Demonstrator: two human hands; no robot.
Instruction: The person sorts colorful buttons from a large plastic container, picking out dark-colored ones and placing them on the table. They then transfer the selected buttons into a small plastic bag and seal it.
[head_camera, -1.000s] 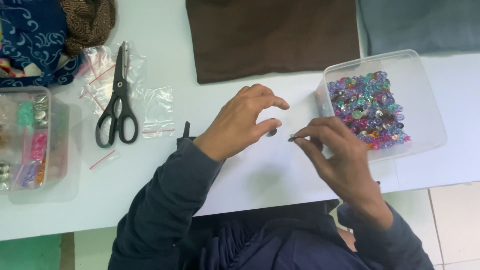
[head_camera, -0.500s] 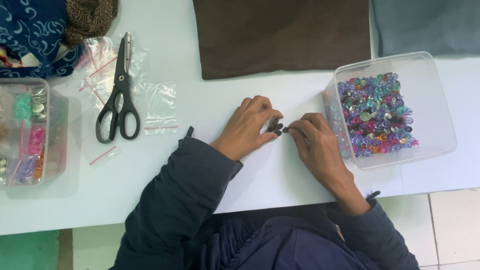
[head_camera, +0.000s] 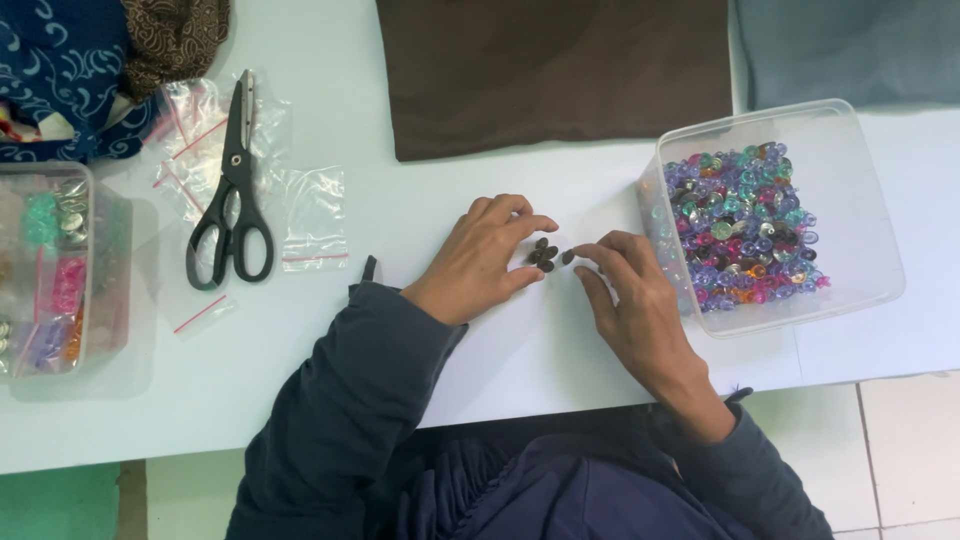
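The left hand (head_camera: 480, 262) curls around a small cluster of dark beads (head_camera: 543, 255) on the white table (head_camera: 420, 230), fingers apart, penning them in; the right hand (head_camera: 630, 300) apparently pinches one more bead (head_camera: 568, 256) beside them; the clear tub of coloured beads (head_camera: 860, 200) sits close by its wrist.

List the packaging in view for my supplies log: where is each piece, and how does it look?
Clear tub: right, squarish, holding multicoloured beads.
Clear box: left edge, pink, green, silver contents.
Zip bags: by the scissors, small, clear, red-striped.
No labels, signs or screens.
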